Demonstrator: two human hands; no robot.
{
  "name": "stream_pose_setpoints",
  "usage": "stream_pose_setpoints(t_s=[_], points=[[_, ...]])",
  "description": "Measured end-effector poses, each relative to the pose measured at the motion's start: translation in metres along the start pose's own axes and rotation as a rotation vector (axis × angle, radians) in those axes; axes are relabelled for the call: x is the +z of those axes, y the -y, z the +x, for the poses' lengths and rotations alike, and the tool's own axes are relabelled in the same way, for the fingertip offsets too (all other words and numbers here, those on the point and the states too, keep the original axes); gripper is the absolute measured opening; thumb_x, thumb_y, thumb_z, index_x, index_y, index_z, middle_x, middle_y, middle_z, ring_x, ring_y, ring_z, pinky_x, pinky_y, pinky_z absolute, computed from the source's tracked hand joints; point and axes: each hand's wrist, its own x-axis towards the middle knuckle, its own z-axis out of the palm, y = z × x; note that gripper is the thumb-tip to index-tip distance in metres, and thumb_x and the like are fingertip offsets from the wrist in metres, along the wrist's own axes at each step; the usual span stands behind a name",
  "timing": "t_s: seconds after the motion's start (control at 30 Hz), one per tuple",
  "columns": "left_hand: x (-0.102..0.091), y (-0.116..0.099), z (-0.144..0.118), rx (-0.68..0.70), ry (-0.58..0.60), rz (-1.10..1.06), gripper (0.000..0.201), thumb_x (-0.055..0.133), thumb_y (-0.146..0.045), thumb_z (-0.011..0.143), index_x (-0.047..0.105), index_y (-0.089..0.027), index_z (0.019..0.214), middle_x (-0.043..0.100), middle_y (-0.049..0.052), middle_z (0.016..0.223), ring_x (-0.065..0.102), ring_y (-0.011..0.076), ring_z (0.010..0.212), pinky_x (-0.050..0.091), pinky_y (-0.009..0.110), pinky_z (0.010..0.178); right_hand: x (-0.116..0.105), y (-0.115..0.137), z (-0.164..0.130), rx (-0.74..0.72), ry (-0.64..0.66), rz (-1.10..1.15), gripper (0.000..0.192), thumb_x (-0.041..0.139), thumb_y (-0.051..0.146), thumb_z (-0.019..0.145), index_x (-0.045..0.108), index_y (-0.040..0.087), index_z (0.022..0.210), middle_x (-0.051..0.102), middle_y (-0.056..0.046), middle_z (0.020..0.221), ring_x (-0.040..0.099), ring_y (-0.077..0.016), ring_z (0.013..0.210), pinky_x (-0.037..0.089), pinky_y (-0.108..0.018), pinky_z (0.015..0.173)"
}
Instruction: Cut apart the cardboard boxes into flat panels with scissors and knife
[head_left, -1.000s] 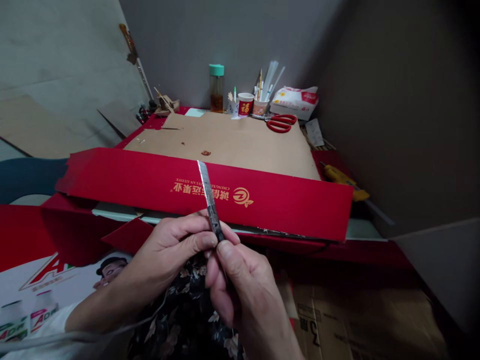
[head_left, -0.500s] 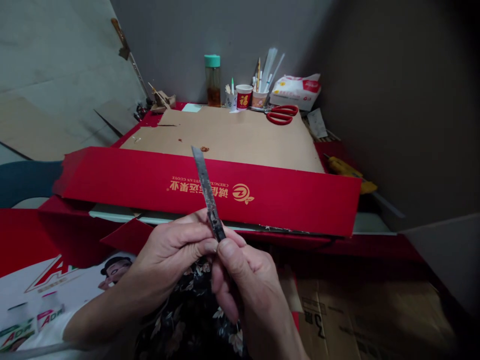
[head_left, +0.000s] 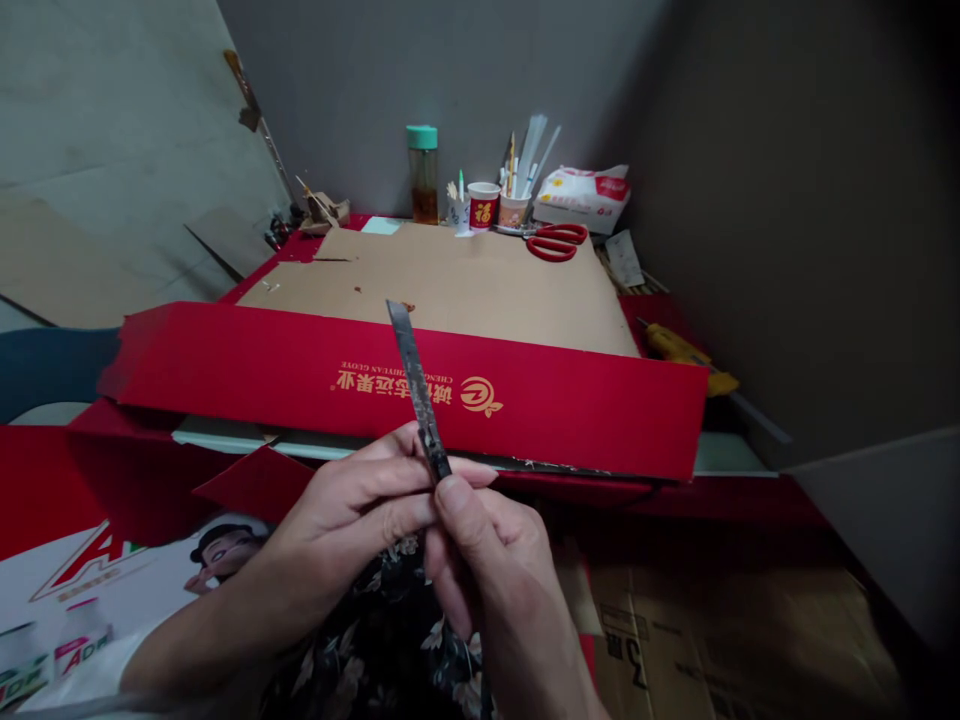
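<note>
A utility knife with a long, worn, dark blade points up and slightly left in front of me. My right hand grips its dark lower end, thumb pressed along the top; most of the handle is hidden in that hand. The fingers of my left hand are closed about the knife from the other side, near the blade's base. Behind the blade lies a red cardboard flap with gold lettering, at the front of a brown cardboard sheet on the table.
Red-handled scissors lie at the sheet's back edge. Behind stand a bottle with a green lid, a red paper cup, a cup of sticks and a tissue pack. A yellow tool lies at right; a carton is below.
The view has shifted slightly, so the table things sit a little lower and further left. Both hands keep hold of the knife, with the left fingers slightly moved along it.
</note>
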Motion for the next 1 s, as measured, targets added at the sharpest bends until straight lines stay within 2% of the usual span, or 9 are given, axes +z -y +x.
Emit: stream_pose_setpoints(t_s=[0.07,0.17,0.3,0.37,0.47,0.57,0.7,0.8,1.0], points=[[-0.001,0.004,0.0,-0.068,-0.014,-0.133,0.019,0.072,-0.037,0.09,0.08,-0.036,0.107,0.073,-0.001,0.103,0.067,0.013,0.099,0.053,0.013,0.086,-0.003,0.0,0.001,0.014,0.009,-0.034,0.055,0.052,0.06,0.097,0.053,0.019,0.061,0.044,0.006,0.04,0.029,-0.0055,0.039,0.027,-0.02,0.045],[-0.003,0.009,-0.001,-0.109,0.002,-0.306,0.016,0.071,-0.038,0.09,0.081,-0.029,0.1,0.071,0.0,0.087,0.066,0.009,0.071,0.053,0.013,0.066,-0.008,-0.002,0.0,0.086,0.105,-0.031,0.048,0.052,0.059,0.097,0.057,0.019,0.071,0.057,0.002,0.049,0.039,-0.0061,0.039,0.032,-0.018,0.043],[-0.005,0.016,-0.004,-0.15,-0.003,-0.279,0.018,0.073,-0.039,0.088,0.08,-0.022,0.09,0.066,0.001,0.071,0.063,0.0082,0.062,0.05,0.012,0.059,-0.014,-0.008,-0.005,0.06,0.22,-0.152,0.043,0.043,0.052,0.104,0.065,0.017,0.09,0.064,0.0,0.063,0.053,-0.0092,0.046,0.044,-0.019,0.047],[-0.004,0.019,-0.005,-0.187,0.017,-0.278,0.019,0.072,-0.039,0.089,0.079,-0.022,0.093,0.065,0.001,0.068,0.062,0.0086,0.058,0.049,0.013,0.055,-0.018,-0.011,-0.01,0.012,0.22,-0.279,0.042,0.039,0.049,0.107,0.068,0.018,0.106,0.063,0.001,0.067,0.052,-0.0089,0.048,0.045,-0.019,0.05],[0.0,0.021,-0.005,-0.201,0.07,-0.269,0.021,0.071,-0.039,0.089,0.078,-0.019,0.084,0.064,0.0,0.067,0.061,0.0093,0.054,0.048,0.015,0.051,-0.024,-0.013,-0.02,-0.057,0.171,-0.458,0.041,0.035,0.047,0.109,0.065,0.024,0.125,0.063,0.001,0.076,0.051,-0.0095,0.056,0.043,-0.021,0.056],[0.005,0.018,-0.002,-0.17,0.1,-0.199,0.02,0.071,-0.036,0.089,0.079,-0.019,0.083,0.063,-0.001,0.064,0.06,0.0079,0.057,0.047,0.012,0.053,-0.026,-0.013,-0.028,-0.025,0.127,-0.432,0.042,0.036,0.048,0.109,0.06,0.026,0.134,0.061,0.001,0.074,0.047,-0.01,0.059,0.038,-0.021,0.055],[0.011,0.011,0.003,-0.166,0.157,-0.188,0.017,0.07,-0.035,0.09,0.08,-0.021,0.091,0.066,-0.001,0.066,0.058,0.0075,0.06,0.047,0.012,0.057,-0.026,-0.012,-0.031,0.116,0.115,-0.104,0.045,0.04,0.056,0.105,0.062,0.017,0.114,0.056,0.004,0.059,0.036,-0.0059,0.044,0.029,-0.018,0.044],[0.014,0.007,0.004,-0.218,0.19,-0.177,0.019,0.069,-0.036,0.09,0.08,-0.021,0.095,0.069,0.0,0.068,0.059,0.0083,0.061,0.047,0.014,0.058,-0.027,-0.01,-0.033,0.165,0.113,0.039,0.043,0.044,0.058,0.103,0.056,0.017,0.095,0.052,0.006,0.052,0.029,-0.0037,0.036,0.023,-0.015,0.037],[0.006,-0.003,0.01,-0.246,0.246,-0.067,0.025,0.068,-0.04,0.089,0.079,-0.023,0.104,0.07,0.001,0.065,0.06,0.0108,0.057,0.046,0.017,0.054,-0.03,0.0,-0.041,0.272,0.18,0.213,0.035,0.045,0.055,0.103,0.051,0.021,0.098,0.055,0.008,0.052,0.018,-0.003,0.035,0.016,-0.013,0.033]])
